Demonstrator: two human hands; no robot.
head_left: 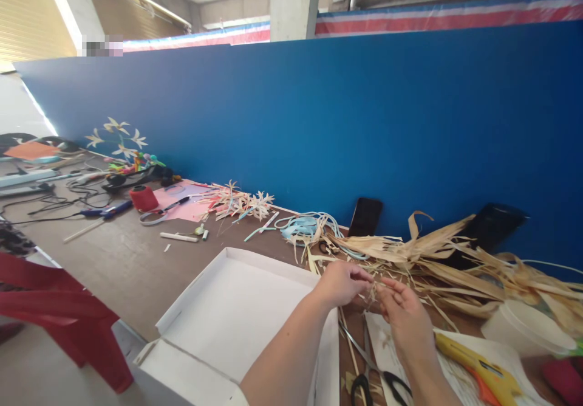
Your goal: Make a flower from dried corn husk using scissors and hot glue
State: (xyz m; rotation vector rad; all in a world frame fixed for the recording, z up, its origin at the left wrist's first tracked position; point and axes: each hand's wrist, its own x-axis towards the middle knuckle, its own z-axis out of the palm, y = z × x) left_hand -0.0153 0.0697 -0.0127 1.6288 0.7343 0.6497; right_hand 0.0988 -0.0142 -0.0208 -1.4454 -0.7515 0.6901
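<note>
My left hand (342, 283) and my right hand (404, 310) meet over the brown table, fingertips pinched close together. Between them is something small and pale, too fine to make out. Just beyond my fingers lie dried corn husks (449, 254) in long tan strips, with loose scraps around them. Below my hands rest scissors (368, 360) with black handles, and a yellow hot glue gun (478, 360) lies on a paper sheet to the right of my right wrist. My left forearm crosses an open white cardboard box (255, 315).
Behind the table (191, 272) stands a blue partition (296, 120). Light-blue cord (303, 227) and a black phone (365, 216) lie near it. Husk flowers (241, 202), red thread (144, 198) and cables are farther left. A white tub (523, 327) is at right; a red chair (59, 309) is at left.
</note>
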